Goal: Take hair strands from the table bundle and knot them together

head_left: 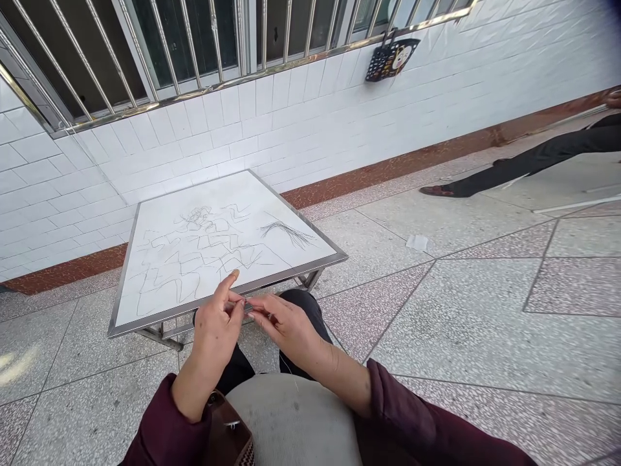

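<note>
My left hand (217, 330) and my right hand (286, 327) meet over my lap, just in front of the near edge of a low white table (145, 304). Both pinch a small thin metal piece (248, 308) between their fingertips; its shape is too small to make out. On the table top lie several thin zigzag-bent wires (204, 249) and a small bundle of straight dark wires (288, 233) at the right. Dark red sleeves cover both my forearms.
The table has a metal rim and folding legs and stands on a speckled tiled floor by a white tiled wall with a barred window. Another person's leg and shoe (439, 190) stretch in from the right. A black basket (391, 59) hangs on the wall.
</note>
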### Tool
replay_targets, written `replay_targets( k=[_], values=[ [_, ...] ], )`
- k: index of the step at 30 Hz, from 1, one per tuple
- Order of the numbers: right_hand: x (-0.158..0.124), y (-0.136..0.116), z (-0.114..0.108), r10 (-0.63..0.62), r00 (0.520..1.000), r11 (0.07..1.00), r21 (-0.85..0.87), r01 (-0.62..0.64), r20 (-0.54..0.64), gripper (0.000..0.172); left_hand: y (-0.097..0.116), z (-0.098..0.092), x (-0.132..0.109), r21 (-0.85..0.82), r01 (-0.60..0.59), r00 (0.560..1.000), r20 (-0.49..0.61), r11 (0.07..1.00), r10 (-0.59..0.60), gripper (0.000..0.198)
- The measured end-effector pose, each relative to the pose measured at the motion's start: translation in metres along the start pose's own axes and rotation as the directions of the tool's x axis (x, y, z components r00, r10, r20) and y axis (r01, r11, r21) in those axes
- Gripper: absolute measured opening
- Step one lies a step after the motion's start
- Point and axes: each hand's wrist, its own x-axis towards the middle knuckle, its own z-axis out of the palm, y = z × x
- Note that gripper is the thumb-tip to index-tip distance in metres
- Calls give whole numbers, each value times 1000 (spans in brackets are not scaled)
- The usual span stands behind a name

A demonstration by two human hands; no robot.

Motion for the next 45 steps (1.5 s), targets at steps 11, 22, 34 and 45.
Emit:
replay_targets(
  k=[11, 22, 34, 45],
  values=[
    [-4, -1, 14, 87, 996, 996, 25, -87, -6, 18, 2, -3, -1, 97, -21, 999, -46, 995, 25, 50],
    [-5, -6, 13, 351, 898, 828, 360, -430, 264, 11, -8, -12, 1, -4, 19, 999, -38, 1000, -19, 48],
    [-8, -6, 17, 290, 909, 869, 316, -381, 299, 9, -11, -23, 4, -87, 56, 994, -90, 995, -64, 43],
    [-13, -2, 22, 64, 961, 987, 126, -100, 268, 12, -15, -27, 4, -31, 79, 991, -105, 996, -82, 43]
  ],
)
